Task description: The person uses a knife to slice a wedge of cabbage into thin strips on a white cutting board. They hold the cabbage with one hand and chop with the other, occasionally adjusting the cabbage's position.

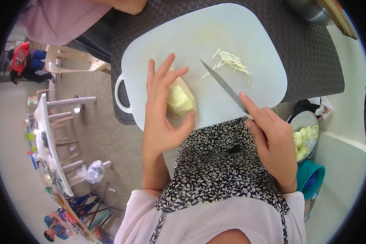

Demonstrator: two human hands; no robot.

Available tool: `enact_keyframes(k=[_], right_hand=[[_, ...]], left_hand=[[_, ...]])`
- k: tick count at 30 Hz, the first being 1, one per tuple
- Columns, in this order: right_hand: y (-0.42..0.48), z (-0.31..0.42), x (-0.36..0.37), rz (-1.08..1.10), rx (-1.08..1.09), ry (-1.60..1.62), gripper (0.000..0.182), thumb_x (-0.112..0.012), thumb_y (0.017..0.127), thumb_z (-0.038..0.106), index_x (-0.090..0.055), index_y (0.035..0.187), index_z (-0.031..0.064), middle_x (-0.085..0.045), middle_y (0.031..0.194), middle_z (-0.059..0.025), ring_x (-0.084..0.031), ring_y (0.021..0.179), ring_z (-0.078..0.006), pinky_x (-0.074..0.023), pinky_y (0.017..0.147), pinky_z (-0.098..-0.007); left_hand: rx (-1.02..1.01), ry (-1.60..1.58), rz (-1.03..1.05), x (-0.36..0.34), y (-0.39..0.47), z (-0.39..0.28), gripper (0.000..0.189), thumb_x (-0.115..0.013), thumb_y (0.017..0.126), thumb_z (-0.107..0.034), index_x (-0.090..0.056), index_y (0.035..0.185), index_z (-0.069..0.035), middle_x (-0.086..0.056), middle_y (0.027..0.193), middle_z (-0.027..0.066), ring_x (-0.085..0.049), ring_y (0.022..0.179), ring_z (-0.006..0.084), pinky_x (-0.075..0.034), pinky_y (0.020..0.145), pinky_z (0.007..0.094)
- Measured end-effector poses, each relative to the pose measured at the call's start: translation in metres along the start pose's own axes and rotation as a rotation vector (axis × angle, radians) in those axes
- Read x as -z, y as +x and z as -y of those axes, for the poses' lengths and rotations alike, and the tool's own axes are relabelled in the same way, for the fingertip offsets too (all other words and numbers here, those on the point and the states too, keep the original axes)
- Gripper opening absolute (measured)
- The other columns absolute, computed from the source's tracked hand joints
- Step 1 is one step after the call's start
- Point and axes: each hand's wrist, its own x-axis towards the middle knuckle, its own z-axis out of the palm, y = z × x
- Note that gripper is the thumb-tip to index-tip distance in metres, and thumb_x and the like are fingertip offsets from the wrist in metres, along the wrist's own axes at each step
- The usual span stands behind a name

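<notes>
A white plastic cutting board [177,45] lies on a dark woven table. On its left half sits a wedge of cabbage [180,97], partly hidden by my left hand [164,106]. That hand's fingers are spread, with the thumb beside the wedge's near end; whether it grips the wedge is unclear. My right hand [268,134] holds a kitchen knife [224,85] at the board's near edge, index finger along the spine. The blade points up and left over the board. Thin cabbage shreds [231,61] lie in a small pile beyond the blade.
Cabbage pieces sit in a round metal tray [305,119] at the right, above a teal bucket [318,177]. A metal bowl [308,12] stands at the table's far right. A person in pink [61,18] is close at the upper left. A plastic chair [73,59] stands at the left.
</notes>
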Motion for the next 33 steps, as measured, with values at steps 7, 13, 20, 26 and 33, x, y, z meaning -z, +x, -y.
enact_keyframes(k=[7,13,20,26,33], right_hand=[[-0.003,-0.001,-0.001,0.004,0.001,0.031,0.054,-0.065,0.095,0.005,-0.058,0.147,0.0167,-0.051,0.072,-0.0101,-0.054,0.057,-0.0276,-0.0452,0.056,-0.0402],[-0.005,-0.002,-0.001,-0.008,0.009,0.06,0.053,-0.065,0.095,0.005,-0.058,0.146,0.0159,-0.052,0.073,-0.0108,-0.055,0.058,-0.0283,-0.0448,0.056,-0.0407],[-0.006,0.0,0.002,0.003,-0.05,0.131,0.052,-0.063,0.09,-0.007,-0.061,0.141,0.007,-0.052,0.076,-0.013,-0.047,0.064,-0.0247,-0.0407,0.061,-0.0324],[-0.009,-0.002,0.004,0.002,-0.087,0.132,0.052,-0.061,0.09,-0.008,-0.062,0.139,0.0061,-0.053,0.078,-0.0135,-0.047,0.065,-0.0241,-0.0417,0.063,-0.0318],[-0.01,-0.006,-0.001,-0.045,-0.039,0.141,0.051,-0.065,0.094,0.001,-0.061,0.143,0.0144,-0.053,0.074,-0.0127,-0.05,0.061,-0.0288,-0.0432,0.059,-0.0382]], left_hand=[[0.192,0.079,-0.115,-0.014,-0.007,-0.012,0.079,-0.082,0.074,-0.013,-0.051,0.146,-0.009,-0.045,0.146,0.0216,-0.043,0.13,0.0393,-0.038,0.108,0.0484],[0.174,0.053,-0.105,-0.011,-0.007,-0.009,0.075,-0.082,0.075,-0.013,-0.053,0.144,-0.007,-0.05,0.141,0.0178,-0.048,0.129,0.0353,-0.041,0.107,0.045],[0.218,-0.238,-0.054,-0.002,-0.007,-0.004,0.071,-0.082,0.08,-0.016,-0.053,0.144,-0.004,-0.05,0.145,0.0184,-0.05,0.133,0.0326,-0.041,0.111,0.0415],[0.236,-0.313,-0.038,0.003,-0.009,0.002,0.074,-0.084,0.081,-0.031,-0.055,0.144,-0.005,-0.05,0.146,0.016,-0.049,0.135,0.0318,-0.038,0.113,0.0415],[0.215,-0.304,-0.046,0.001,-0.01,0.005,0.084,-0.084,0.074,-0.041,-0.055,0.144,-0.008,-0.049,0.148,0.0152,-0.048,0.137,0.0308,-0.037,0.114,0.0419]])
